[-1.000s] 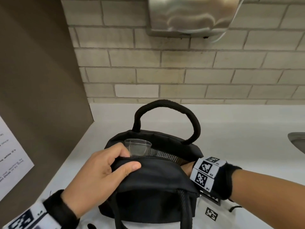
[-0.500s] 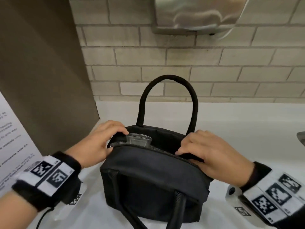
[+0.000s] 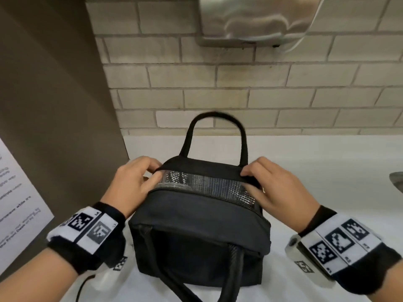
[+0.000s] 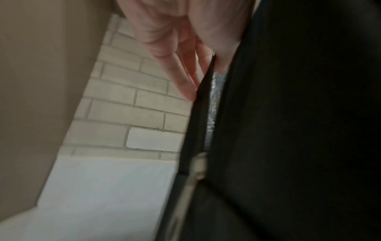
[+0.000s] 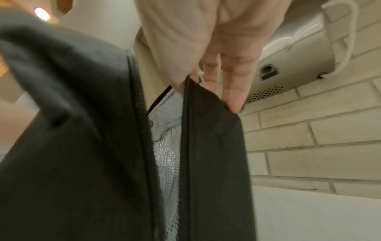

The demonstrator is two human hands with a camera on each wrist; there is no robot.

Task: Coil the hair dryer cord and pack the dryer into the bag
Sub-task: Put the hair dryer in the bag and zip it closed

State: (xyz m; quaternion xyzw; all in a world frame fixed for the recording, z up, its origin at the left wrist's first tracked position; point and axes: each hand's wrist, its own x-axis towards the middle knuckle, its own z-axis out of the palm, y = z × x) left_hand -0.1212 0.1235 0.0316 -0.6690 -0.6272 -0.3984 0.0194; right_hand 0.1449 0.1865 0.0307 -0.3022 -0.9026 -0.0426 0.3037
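A black bag (image 3: 196, 232) stands on the white counter (image 3: 327, 166) with its top unzipped. My left hand (image 3: 139, 184) pinches the far rim at the left end of the opening. At the right end my right hand (image 3: 268, 186) pinches the same rim. Between them the silver lining (image 3: 209, 184) shows. A clear round part (image 3: 172, 186) lies just inside at the left; the rest of the dryer and its cord are hidden. In the wrist views, left fingers (image 4: 185, 78) and right fingers (image 5: 230, 91) grip the black fabric edge.
One bag handle (image 3: 218, 115) stands upright at the back and the other (image 3: 233, 264) hangs toward me. A metal wall dryer (image 3: 257, 18) is mounted on the brick wall above. A brown partition (image 3: 54, 105) with a paper notice (image 3: 17, 203) stands left; a sink edge (image 3: 397, 182) is right.
My right hand came out of the bag. Both hands shifted to the far rim and spread the opening, so the lining shows and the clear part sits lower.
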